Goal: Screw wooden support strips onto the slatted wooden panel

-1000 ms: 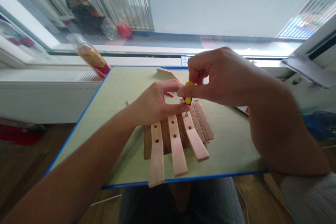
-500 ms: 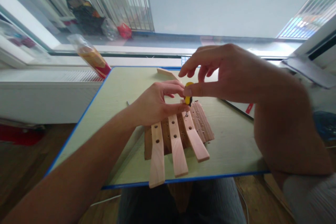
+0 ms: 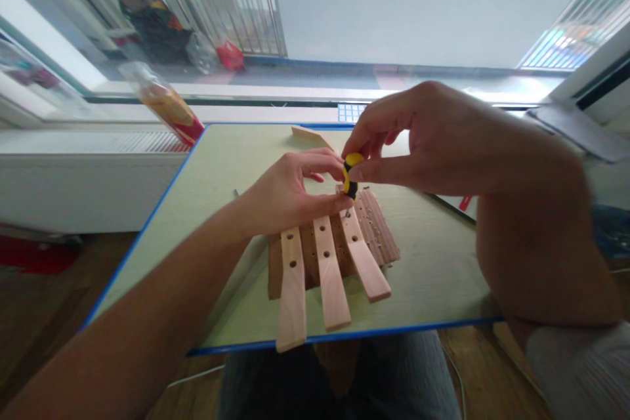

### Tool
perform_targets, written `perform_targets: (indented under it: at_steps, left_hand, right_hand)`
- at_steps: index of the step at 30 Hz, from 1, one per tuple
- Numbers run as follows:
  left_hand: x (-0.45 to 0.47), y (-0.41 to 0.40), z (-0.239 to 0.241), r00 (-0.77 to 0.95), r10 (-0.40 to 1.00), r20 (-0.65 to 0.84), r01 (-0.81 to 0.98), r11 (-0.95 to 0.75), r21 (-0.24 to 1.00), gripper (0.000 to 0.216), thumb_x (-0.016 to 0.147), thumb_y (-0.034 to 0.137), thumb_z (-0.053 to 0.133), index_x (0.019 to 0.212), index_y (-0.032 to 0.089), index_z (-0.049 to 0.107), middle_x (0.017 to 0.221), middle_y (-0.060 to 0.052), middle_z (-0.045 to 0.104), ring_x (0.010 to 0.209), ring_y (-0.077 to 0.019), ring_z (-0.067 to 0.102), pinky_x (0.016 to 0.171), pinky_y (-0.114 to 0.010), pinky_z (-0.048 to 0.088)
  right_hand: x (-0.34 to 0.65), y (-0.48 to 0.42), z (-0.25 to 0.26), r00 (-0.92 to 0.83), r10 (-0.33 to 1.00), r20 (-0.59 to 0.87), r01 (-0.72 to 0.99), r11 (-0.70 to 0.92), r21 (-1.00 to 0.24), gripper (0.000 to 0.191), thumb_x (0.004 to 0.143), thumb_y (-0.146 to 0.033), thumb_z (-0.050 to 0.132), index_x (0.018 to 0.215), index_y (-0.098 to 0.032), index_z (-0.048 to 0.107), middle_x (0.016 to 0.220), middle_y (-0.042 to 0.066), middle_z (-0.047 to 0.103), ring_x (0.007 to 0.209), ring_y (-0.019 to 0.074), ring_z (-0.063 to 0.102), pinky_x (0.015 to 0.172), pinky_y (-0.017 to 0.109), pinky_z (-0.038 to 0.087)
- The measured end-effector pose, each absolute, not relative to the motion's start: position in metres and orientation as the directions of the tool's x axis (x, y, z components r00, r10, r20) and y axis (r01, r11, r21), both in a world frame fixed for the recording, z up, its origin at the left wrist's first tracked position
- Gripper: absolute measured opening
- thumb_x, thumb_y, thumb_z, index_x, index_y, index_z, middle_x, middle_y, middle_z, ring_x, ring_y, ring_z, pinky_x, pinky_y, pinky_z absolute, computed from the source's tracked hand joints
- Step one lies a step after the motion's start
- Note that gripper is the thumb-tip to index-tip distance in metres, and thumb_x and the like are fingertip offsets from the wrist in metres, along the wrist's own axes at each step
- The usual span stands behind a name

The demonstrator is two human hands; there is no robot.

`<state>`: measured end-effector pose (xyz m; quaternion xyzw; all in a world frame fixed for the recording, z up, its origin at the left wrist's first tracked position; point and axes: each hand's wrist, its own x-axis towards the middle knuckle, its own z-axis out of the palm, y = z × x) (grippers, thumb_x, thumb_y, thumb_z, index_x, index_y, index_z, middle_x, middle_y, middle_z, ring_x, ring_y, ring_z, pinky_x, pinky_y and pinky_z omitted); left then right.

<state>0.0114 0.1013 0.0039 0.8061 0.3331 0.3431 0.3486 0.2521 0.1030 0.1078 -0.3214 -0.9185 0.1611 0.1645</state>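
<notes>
A short screwdriver [image 3: 350, 188] with a yellow and black handle stands nearly upright over the rightmost of three pale wooden strips [image 3: 368, 268]. My right hand [image 3: 418, 138] pinches the top of its handle between thumb and fingers. Lower down, the thumb and index finger of my left hand [image 3: 290, 193] close around the handle. The tip meets the strip at its upper hole. Beside it lie the middle strip [image 3: 335, 295] and the left strip [image 3: 292, 305], each showing two dark holes. All three rest on a brown slatted board [image 3: 381, 233] dotted with small holes.
The pale green table [image 3: 423, 282] has a blue edge. Another wooden piece [image 3: 308, 134] lies at its far side, and a thin metal tool [image 3: 236, 193] shows left of my wrist. A bread bag [image 3: 172, 108] leans by the window sill. A dark-edged white object [image 3: 455, 203] sits right.
My right fingers have come down and closed on the handle, where the index finger was lifted off before. The handle has turned, showing more black. My left hand keeps its hold.
</notes>
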Motion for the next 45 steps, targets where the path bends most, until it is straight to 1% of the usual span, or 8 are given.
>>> perform_targets:
  at_steps: [11, 21, 25, 28, 31, 35, 41, 45]
  left_hand:
    - [0.011, 0.102, 0.002, 0.543, 0.789, 0.287, 0.280, -0.492, 0.824, 0.035, 0.086, 0.047, 0.092, 0.110, 0.023, 0.084, 0.124, -0.009, 0.083, 0.122, -0.0303, 0.073, 0.110, -0.048, 0.056]
    - [0.012, 0.103, 0.003, 0.532, 0.794, 0.294, 0.299, -0.500, 0.813, 0.033, 0.086, 0.046, 0.093, 0.108, 0.023, 0.085, 0.121, -0.009, 0.082, 0.116, -0.0291, 0.073, 0.104, -0.044, 0.056]
    - [0.013, 0.102, 0.006, 0.532, 0.784, 0.320, 0.282, -0.521, 0.806, 0.031, 0.087, 0.046, 0.091, 0.106, 0.023, 0.086, 0.120, -0.009, 0.083, 0.113, -0.0295, 0.074, 0.103, -0.045, 0.056]
    - [0.013, 0.101, 0.007, 0.535, 0.780, 0.326, 0.281, -0.527, 0.802, 0.030, 0.087, 0.044, 0.091, 0.107, 0.022, 0.086, 0.117, -0.009, 0.084, 0.111, -0.0291, 0.074, 0.102, -0.044, 0.056]
    - [0.013, 0.100, 0.007, 0.523, 0.785, 0.331, 0.294, -0.531, 0.795, 0.027, 0.086, 0.042, 0.092, 0.103, 0.022, 0.087, 0.111, -0.008, 0.084, 0.107, -0.0279, 0.074, 0.101, -0.043, 0.056]
    - [0.013, 0.101, 0.005, 0.517, 0.787, 0.338, 0.294, -0.533, 0.793, 0.025, 0.086, 0.042, 0.092, 0.099, 0.022, 0.087, 0.108, -0.007, 0.084, 0.103, -0.0259, 0.074, 0.099, -0.042, 0.056]
    - [0.011, 0.101, 0.002, 0.516, 0.797, 0.314, 0.303, -0.513, 0.803, 0.034, 0.084, 0.047, 0.093, 0.106, 0.023, 0.085, 0.112, -0.007, 0.084, 0.106, -0.0264, 0.074, 0.097, -0.042, 0.058]
    - [0.010, 0.101, 0.001, 0.517, 0.801, 0.302, 0.283, -0.493, 0.823, 0.037, 0.083, 0.047, 0.093, 0.108, 0.022, 0.082, 0.120, -0.009, 0.083, 0.113, -0.0278, 0.074, 0.102, -0.044, 0.057]
  right_hand:
    - [0.251, 0.107, 0.104, -0.724, 0.658, 0.206, 0.555, 0.734, -0.392, 0.017, 0.091, -0.043, 0.079, 0.084, -0.028, 0.080, 0.082, -0.001, 0.079, 0.071, 0.0187, 0.066, 0.062, 0.037, 0.047]
    - [0.245, 0.108, 0.098, -0.696, 0.672, 0.252, 0.563, 0.729, -0.389, 0.024, 0.090, -0.044, 0.080, 0.077, -0.027, 0.070, 0.076, -0.002, 0.072, 0.070, 0.0186, 0.062, 0.061, 0.039, 0.045]
    - [0.248, 0.110, 0.100, -0.711, 0.664, 0.232, 0.559, 0.734, -0.386, 0.023, 0.094, -0.047, 0.077, 0.082, -0.028, 0.073, 0.078, -0.002, 0.073, 0.070, 0.0189, 0.062, 0.062, 0.040, 0.046]
    - [0.251, 0.109, 0.104, -0.740, 0.640, 0.210, 0.528, 0.745, -0.408, 0.018, 0.097, -0.046, 0.075, 0.092, -0.029, 0.080, 0.090, 0.000, 0.080, 0.076, 0.0198, 0.069, 0.068, 0.038, 0.052]
    - [0.253, 0.106, 0.108, -0.774, 0.595, 0.214, 0.477, 0.771, -0.422, 0.017, 0.100, -0.040, 0.072, 0.104, -0.030, 0.085, 0.102, 0.000, 0.084, 0.086, 0.0194, 0.074, 0.076, 0.034, 0.058]
    - [0.254, 0.103, 0.111, -0.807, 0.562, 0.181, 0.449, 0.784, -0.429, 0.017, 0.097, -0.022, 0.070, 0.101, -0.028, 0.086, 0.100, -0.001, 0.085, 0.086, 0.0177, 0.074, 0.080, 0.032, 0.059]
    - [0.253, 0.105, 0.108, -0.765, 0.615, 0.192, 0.500, 0.755, -0.425, 0.011, 0.095, -0.032, 0.073, 0.094, -0.030, 0.084, 0.094, 0.001, 0.084, 0.082, 0.0228, 0.072, 0.071, 0.039, 0.055]
    - [0.251, 0.106, 0.107, -0.736, 0.650, 0.190, 0.539, 0.732, -0.417, 0.010, 0.092, -0.036, 0.076, 0.089, -0.029, 0.081, 0.086, 0.000, 0.080, 0.074, 0.0214, 0.068, 0.064, 0.040, 0.050]
